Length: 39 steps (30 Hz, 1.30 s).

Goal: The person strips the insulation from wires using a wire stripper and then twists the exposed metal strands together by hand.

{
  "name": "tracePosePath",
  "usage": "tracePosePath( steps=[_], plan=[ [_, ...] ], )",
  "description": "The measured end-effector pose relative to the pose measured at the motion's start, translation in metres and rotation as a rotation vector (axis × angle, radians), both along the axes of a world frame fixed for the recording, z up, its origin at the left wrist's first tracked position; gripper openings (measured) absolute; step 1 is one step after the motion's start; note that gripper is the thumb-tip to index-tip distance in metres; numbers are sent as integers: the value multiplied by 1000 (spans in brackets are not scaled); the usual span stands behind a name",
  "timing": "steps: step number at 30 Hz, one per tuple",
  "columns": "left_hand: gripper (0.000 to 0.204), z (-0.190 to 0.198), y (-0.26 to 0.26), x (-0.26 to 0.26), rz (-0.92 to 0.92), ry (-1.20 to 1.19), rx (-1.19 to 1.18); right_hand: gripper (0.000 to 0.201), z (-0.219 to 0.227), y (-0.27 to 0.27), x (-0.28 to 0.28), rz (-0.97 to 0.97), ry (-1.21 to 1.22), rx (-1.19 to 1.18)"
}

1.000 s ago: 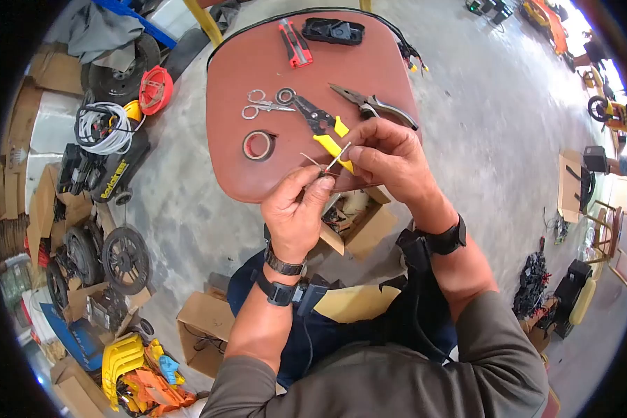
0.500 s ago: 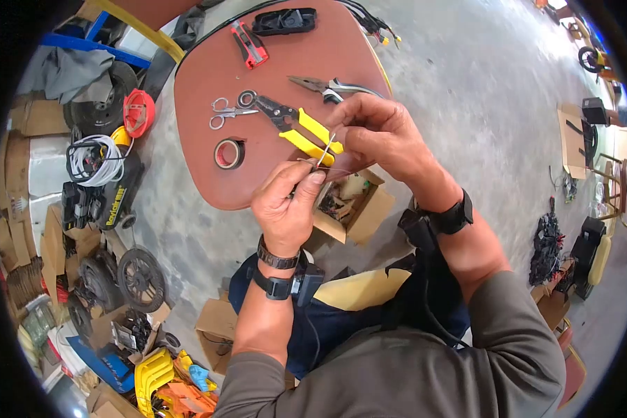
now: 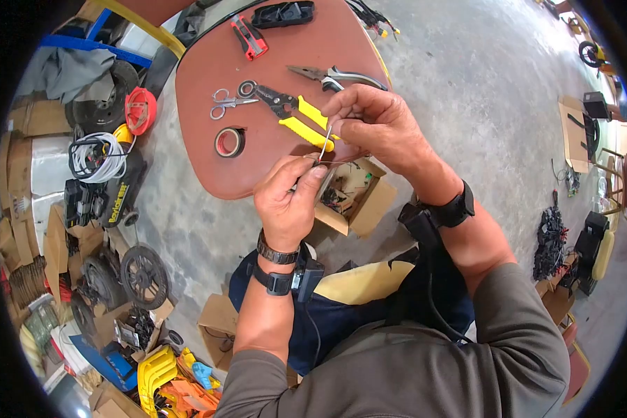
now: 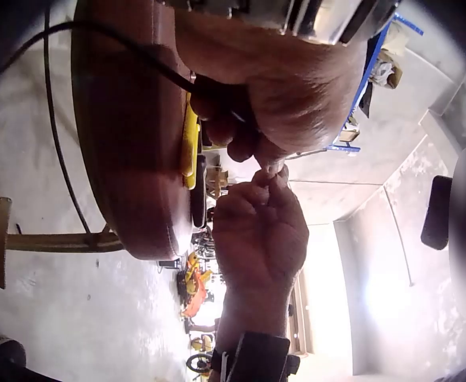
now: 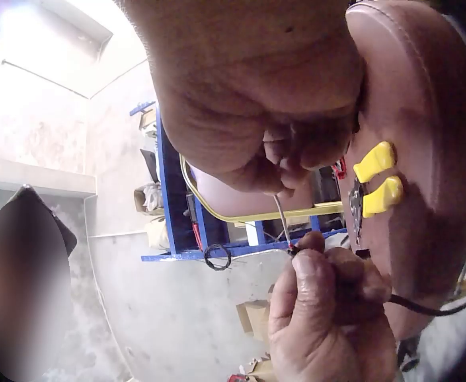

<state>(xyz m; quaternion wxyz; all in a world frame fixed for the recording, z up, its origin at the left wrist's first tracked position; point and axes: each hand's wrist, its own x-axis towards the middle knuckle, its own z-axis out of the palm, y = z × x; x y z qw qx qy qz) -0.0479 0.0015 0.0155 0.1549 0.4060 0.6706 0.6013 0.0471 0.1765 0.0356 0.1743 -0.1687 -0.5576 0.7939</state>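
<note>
In the head view both hands meet over the near edge of a brown padded seat (image 3: 195,157). My left hand (image 3: 284,202) pinches the end of a black cable (image 5: 433,309) between thumb and forefinger. A thin white wire (image 5: 284,218) rises from that end to my right hand (image 5: 257,95), whose thumb and fingertips pinch its upper part. One thin dark wire sticks out sideways by the left fingertips. Just beyond the hands lie yellow-handled wire strippers (image 3: 294,125), partly covered by the right hand in the head view. Pliers (image 3: 331,75) rest behind the right hand.
Folding scissors (image 3: 230,102), a tape roll (image 3: 228,143), a red utility knife (image 3: 249,38) and a black plastic case (image 3: 282,14) lie on the seat. An open cardboard box (image 3: 370,202) with small parts stands below the near edge. Wheels (image 3: 144,277) and boxes crowd the left floor.
The head view has swung, so the seat and tools appear further left. Both hands keep their pinch on cable and white wire; the wire stands a little more upright.
</note>
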Motion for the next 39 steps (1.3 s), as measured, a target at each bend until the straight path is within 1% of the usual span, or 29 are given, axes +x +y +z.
tracePosePath(
  steps=[4,7,10,13,17,20,23,26,29,34,39],
  plan=[
    [12,0,-1,1,-1,-6,-4,19,-4,-4,-1,-25,46,34],
    [12,0,-2,2,-2,-21,-10,19,-4,-4,-1,-26,-2,110],
    [12,0,-3,3,-18,-26,-14,19,-4,-3,0,-14,-45,112],
    [12,0,-2,1,-28,-25,-17,18,-2,-1,1,-5,-37,156],
    [10,-1,-1,0,-42,4,-6,19,0,-1,1,3,-53,95],
    [11,-1,-1,2,-25,-60,-32,22,0,-2,0,-19,-44,103],
    [11,-5,1,2,-23,-154,17,25,0,-3,0,-38,-40,116],
    [13,-10,-1,6,55,-275,-29,25,2,-5,0,-60,-47,148],
    [15,-3,1,8,35,-419,4,24,5,-8,-1,-78,-48,149],
    [17,-9,-1,8,-14,-561,55,22,3,-12,0,-103,-25,137],
    [19,-7,2,8,-71,-652,48,22,0,-15,0,-125,-34,249]
  ],
)
